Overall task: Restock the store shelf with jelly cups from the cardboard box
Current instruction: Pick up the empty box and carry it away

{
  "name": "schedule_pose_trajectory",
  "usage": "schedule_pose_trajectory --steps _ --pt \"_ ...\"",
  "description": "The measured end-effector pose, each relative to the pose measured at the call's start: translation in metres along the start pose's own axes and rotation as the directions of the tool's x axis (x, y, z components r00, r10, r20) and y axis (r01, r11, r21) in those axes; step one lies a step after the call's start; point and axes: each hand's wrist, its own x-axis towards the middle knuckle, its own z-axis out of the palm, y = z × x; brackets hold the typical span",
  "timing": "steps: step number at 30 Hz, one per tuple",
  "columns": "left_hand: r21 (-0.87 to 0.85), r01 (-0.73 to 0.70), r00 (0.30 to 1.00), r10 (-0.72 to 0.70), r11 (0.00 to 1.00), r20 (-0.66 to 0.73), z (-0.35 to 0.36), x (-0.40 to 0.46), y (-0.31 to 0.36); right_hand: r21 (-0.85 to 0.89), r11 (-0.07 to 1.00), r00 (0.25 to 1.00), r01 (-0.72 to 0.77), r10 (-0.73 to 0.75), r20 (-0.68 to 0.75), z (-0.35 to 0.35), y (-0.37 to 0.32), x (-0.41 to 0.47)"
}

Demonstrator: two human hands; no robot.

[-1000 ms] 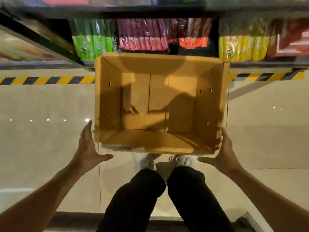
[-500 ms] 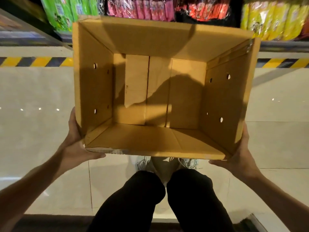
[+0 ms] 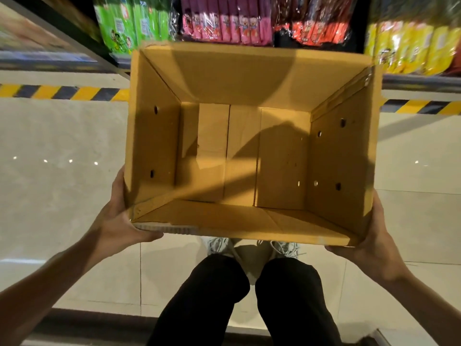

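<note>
An open cardboard box [image 3: 239, 78] fills the middle of the head view, held above the floor; nothing lies inside it. My left hand [image 3: 119, 218] grips its near left corner, thumb curled under the near edge. My right hand [image 3: 371, 243] grips the near right corner from outside and below. Beyond the box, packs of jelly cups stand on the store shelf [image 3: 421, 82]: green [image 3: 129, 23], pink [image 3: 224, 23], red [image 3: 321, 28] and yellow [image 3: 409, 48].
My legs in black trousers [image 3: 249, 300] and grey shoes [image 3: 219, 245] are below the box. A pale tiled floor [image 3: 57, 171] spreads around. A yellow-black hazard stripe [image 3: 62, 92] runs along the shelf base. Another shelf unit [image 3: 50, 36] angles in at the upper left.
Both hands closed on the box's near corners and lifted it off the floor toward me. The box now looks larger and covers more of the shelf.
</note>
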Motion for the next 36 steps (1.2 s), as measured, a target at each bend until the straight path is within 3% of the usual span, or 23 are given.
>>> schedule_pose_trajectory --steps 5,10,24,36 --pt "-0.093 0.068 0.997 -0.064 0.993 0.039 -0.018 -0.048 0.027 -0.002 1.0 0.994 -0.016 0.016 0.11 -0.026 -0.041 -0.016" --pt "-0.097 0.015 1.0 -0.015 0.995 -0.003 -0.019 -0.081 0.028 -0.051 0.999 0.985 -0.006 0.015 0.172 -0.042 -0.071 -0.017" --pt "-0.335 -0.023 0.979 -0.047 0.942 -0.2 0.013 -0.076 -0.008 -0.089 0.995 0.986 0.051 -0.036 0.163 -0.058 -0.111 0.026" --pt "-0.318 -0.001 0.978 -0.066 0.948 -0.199 0.012 -0.112 -0.003 -0.096 0.994 0.979 0.043 -0.022 0.204 -0.059 -0.124 0.007"
